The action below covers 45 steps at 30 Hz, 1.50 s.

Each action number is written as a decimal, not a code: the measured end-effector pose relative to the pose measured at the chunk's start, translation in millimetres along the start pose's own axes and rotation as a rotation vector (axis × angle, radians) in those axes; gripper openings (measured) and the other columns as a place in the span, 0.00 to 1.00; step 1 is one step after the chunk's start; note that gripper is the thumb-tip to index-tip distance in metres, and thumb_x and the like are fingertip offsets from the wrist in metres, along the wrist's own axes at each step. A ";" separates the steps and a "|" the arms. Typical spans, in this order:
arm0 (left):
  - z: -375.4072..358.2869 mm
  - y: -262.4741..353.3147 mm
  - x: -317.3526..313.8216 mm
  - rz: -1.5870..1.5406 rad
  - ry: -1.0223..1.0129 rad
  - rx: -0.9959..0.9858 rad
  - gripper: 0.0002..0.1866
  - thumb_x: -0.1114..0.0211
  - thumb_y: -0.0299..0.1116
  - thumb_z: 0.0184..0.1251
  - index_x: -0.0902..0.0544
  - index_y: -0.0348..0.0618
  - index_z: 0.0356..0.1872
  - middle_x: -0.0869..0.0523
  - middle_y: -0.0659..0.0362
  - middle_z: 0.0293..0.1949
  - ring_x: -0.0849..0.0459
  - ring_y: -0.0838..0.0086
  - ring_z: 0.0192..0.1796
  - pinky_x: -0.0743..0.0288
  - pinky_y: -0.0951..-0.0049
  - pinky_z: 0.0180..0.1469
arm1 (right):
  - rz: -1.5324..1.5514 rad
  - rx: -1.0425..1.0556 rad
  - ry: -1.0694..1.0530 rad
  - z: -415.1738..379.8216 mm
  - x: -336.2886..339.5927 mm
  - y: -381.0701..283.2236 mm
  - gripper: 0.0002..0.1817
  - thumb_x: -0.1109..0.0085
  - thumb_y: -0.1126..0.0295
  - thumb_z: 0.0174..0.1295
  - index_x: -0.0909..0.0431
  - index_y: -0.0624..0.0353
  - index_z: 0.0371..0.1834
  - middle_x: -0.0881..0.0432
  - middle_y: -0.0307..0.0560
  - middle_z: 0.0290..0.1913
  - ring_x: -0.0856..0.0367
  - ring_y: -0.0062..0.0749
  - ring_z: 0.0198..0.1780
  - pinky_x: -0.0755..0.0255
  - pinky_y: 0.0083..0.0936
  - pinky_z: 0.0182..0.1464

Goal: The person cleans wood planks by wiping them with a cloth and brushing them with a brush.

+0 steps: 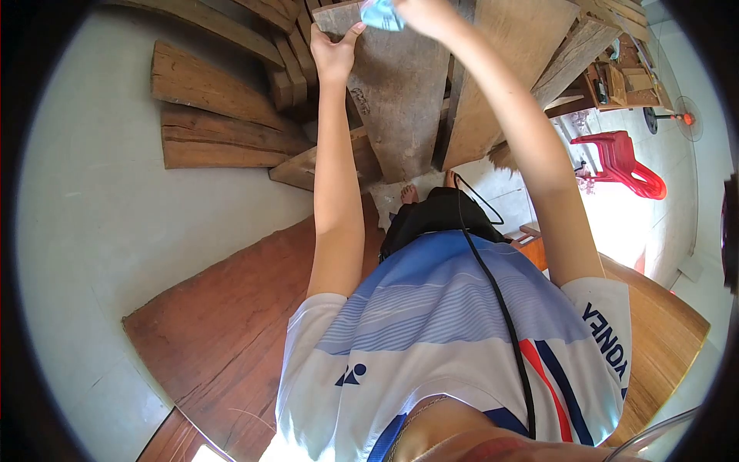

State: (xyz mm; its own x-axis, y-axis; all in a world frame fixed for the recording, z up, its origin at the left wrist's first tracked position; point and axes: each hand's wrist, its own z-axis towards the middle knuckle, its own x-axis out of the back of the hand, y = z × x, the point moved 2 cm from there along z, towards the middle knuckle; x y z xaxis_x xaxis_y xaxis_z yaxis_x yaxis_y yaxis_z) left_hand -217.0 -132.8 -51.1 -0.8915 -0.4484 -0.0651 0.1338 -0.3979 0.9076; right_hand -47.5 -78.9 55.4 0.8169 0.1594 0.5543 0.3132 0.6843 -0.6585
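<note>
Left hand (335, 50) gripping edge of grey plank (396, 100), top centre. Right hand (427, 14) pressing blue cloth (382, 15) on plank, apparently clenched around it; partly cropped.

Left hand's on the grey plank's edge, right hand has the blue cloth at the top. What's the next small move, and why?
Probably draw the blue cloth down the grey plank. The right hand presses it at the plank's top end, so nearly all the face lies below it, and the left hand already grips the plank's edge to steady it.
</note>
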 end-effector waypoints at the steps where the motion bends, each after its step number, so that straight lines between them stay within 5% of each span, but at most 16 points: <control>1: -0.2 -3.6 0.7 0.013 0.000 0.002 0.29 0.16 0.34 0.58 0.23 0.29 0.52 0.11 0.49 0.48 0.13 0.68 0.51 0.20 0.68 0.56 | -0.019 0.031 0.098 4.4 12.5 8.7 0.05 0.50 0.81 0.71 0.25 0.64 0.46 0.14 0.58 0.37 0.12 0.51 0.42 0.22 0.40 0.44; 4: 0.8 -8.2 1.9 0.046 -0.005 0.006 0.30 0.16 0.33 0.59 0.23 0.28 0.53 0.11 0.47 0.50 0.13 0.67 0.51 0.20 0.67 0.56 | -0.234 0.005 0.399 14.1 44.2 8.0 0.07 0.51 0.73 0.76 0.27 0.67 0.44 0.16 0.65 0.34 0.15 0.61 0.40 0.25 0.48 0.39; 10: 0.1 -0.8 -0.4 0.012 -0.032 0.026 0.28 0.18 0.30 0.61 0.23 0.31 0.57 0.11 0.51 0.52 0.13 0.67 0.53 0.22 0.67 0.61 | -0.366 -0.323 0.087 1.6 -14.7 18.2 0.09 0.47 0.78 0.69 0.30 0.76 0.46 0.16 0.75 0.37 0.14 0.66 0.39 0.20 0.51 0.40; 15: 0.5 -3.7 2.4 0.010 -0.027 0.018 0.27 0.17 0.29 0.60 0.23 0.31 0.55 0.11 0.51 0.49 0.13 0.68 0.52 0.21 0.68 0.59 | -0.121 0.153 0.101 -16.2 -30.1 1.2 0.24 0.53 0.89 0.59 0.29 0.69 0.61 0.16 0.73 0.50 0.14 0.62 0.52 0.20 0.46 0.54; 18: -0.9 0.3 13.1 -0.012 -0.014 0.051 0.28 0.18 0.28 0.61 0.23 0.31 0.57 0.12 0.51 0.52 0.14 0.68 0.54 0.22 0.67 0.61 | -0.237 0.181 0.040 -15.0 3.3 12.7 0.14 0.50 0.84 0.64 0.22 0.67 0.51 0.14 0.65 0.49 0.14 0.58 0.54 0.20 0.43 0.54; 20: -4.2 9.4 23.7 -0.034 -0.011 0.088 0.28 0.19 0.28 0.62 0.23 0.32 0.59 0.12 0.52 0.55 0.14 0.68 0.56 0.23 0.66 0.64 | -0.094 -0.272 -0.024 -12.2 26.8 10.3 0.10 0.52 0.71 0.72 0.21 0.64 0.41 0.14 0.64 0.43 0.15 0.57 0.43 0.22 0.42 0.47; 22: -6.7 14.1 36.7 -0.036 -0.012 0.099 0.27 0.19 0.28 0.63 0.23 0.33 0.59 0.13 0.52 0.55 0.14 0.67 0.56 0.23 0.66 0.64 | -0.530 -0.081 0.066 -4.3 29.6 42.6 0.16 0.57 0.65 0.76 0.20 0.62 0.40 0.15 0.59 0.38 0.16 0.52 0.39 0.24 0.42 0.45; 25: -4.9 13.2 45.7 -0.004 0.001 0.092 0.27 0.20 0.28 0.64 0.23 0.34 0.60 0.13 0.53 0.55 0.15 0.68 0.57 0.23 0.67 0.64 | 0.321 -0.678 0.240 -4.1 22.3 -5.7 0.16 0.58 0.66 0.77 0.20 0.62 0.41 0.16 0.56 0.35 0.16 0.49 0.38 0.26 0.45 0.44; 26: -4.0 12.9 47.1 0.007 0.001 0.092 0.27 0.20 0.28 0.64 0.22 0.34 0.60 0.12 0.53 0.55 0.15 0.68 0.57 0.23 0.67 0.64 | 0.115 -0.584 0.031 -8.9 17.4 -8.7 0.15 0.57 0.68 0.77 0.20 0.64 0.46 0.12 0.58 0.43 0.13 0.50 0.46 0.22 0.44 0.51; 28: -1.4 12.6 48.0 0.012 0.000 0.136 0.27 0.20 0.29 0.64 0.22 0.35 0.60 0.12 0.53 0.55 0.15 0.69 0.57 0.24 0.67 0.64 | -0.666 0.237 0.408 -20.1 -46.9 42.0 0.13 0.54 0.70 0.76 0.20 0.64 0.51 0.13 0.63 0.54 0.13 0.51 0.56 0.20 0.41 0.59; 30: 1.0 9.4 48.0 -0.002 -0.005 0.142 0.27 0.20 0.29 0.64 0.22 0.35 0.60 0.12 0.54 0.55 0.15 0.69 0.57 0.24 0.67 0.64 | -0.324 0.095 0.163 -26.0 -44.1 -1.6 0.12 0.51 0.73 0.75 0.21 0.64 0.54 0.16 0.65 0.60 0.16 0.53 0.63 0.20 0.36 0.65; 37: 0.1 8.2 49.9 -0.010 -0.019 0.123 0.26 0.20 0.29 0.64 0.21 0.34 0.59 0.12 0.54 0.55 0.15 0.69 0.57 0.24 0.67 0.63 | -0.463 -0.053 0.177 -7.5 10.4 22.8 0.05 0.48 0.72 0.68 0.23 0.60 0.39 0.17 0.61 0.38 0.16 0.56 0.42 0.24 0.47 0.43; 38: -0.3 8.9 50.0 -0.006 -0.016 0.124 0.26 0.20 0.29 0.64 0.21 0.34 0.59 0.12 0.54 0.55 0.15 0.69 0.57 0.24 0.67 0.63 | 0.052 -0.491 0.237 -6.2 23.1 18.8 0.08 0.48 0.68 0.70 0.23 0.60 0.39 0.17 0.60 0.35 0.17 0.55 0.41 0.25 0.47 0.43; 40: -0.1 9.4 49.9 -0.022 -0.020 0.117 0.26 0.20 0.29 0.64 0.21 0.34 0.59 0.12 0.54 0.56 0.15 0.69 0.57 0.24 0.67 0.63 | 0.420 -0.547 0.329 -1.4 15.9 56.2 0.10 0.50 0.68 0.73 0.22 0.62 0.42 0.15 0.62 0.38 0.15 0.55 0.46 0.22 0.46 0.46; 42: -0.6 8.5 49.7 -0.029 -0.024 0.116 0.26 0.20 0.29 0.64 0.21 0.34 0.59 0.12 0.54 0.56 0.15 0.69 0.57 0.24 0.67 0.63 | -0.442 -0.103 0.327 -10.6 1.2 38.2 0.11 0.52 0.70 0.75 0.20 0.65 0.46 0.12 0.64 0.43 0.14 0.54 0.54 0.20 0.45 0.51; 45: 0.3 8.7 49.5 -0.045 -0.021 0.119 0.26 0.20 0.28 0.63 0.21 0.34 0.58 0.12 0.54 0.54 0.15 0.70 0.56 0.23 0.68 0.62 | -0.528 0.260 0.205 -29.8 -49.2 15.8 0.15 0.48 0.79 0.71 0.21 0.67 0.58 0.20 0.63 0.66 0.25 0.53 0.73 0.31 0.40 0.76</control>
State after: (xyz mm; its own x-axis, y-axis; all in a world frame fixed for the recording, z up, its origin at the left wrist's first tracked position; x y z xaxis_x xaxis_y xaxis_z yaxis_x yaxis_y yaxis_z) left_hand -260.0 -158.2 -46.3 -0.9046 -0.4146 -0.0994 0.0420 -0.3186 0.9470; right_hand -68.3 -97.1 2.6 0.6686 -0.3698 0.6452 0.5931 0.7885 -0.1627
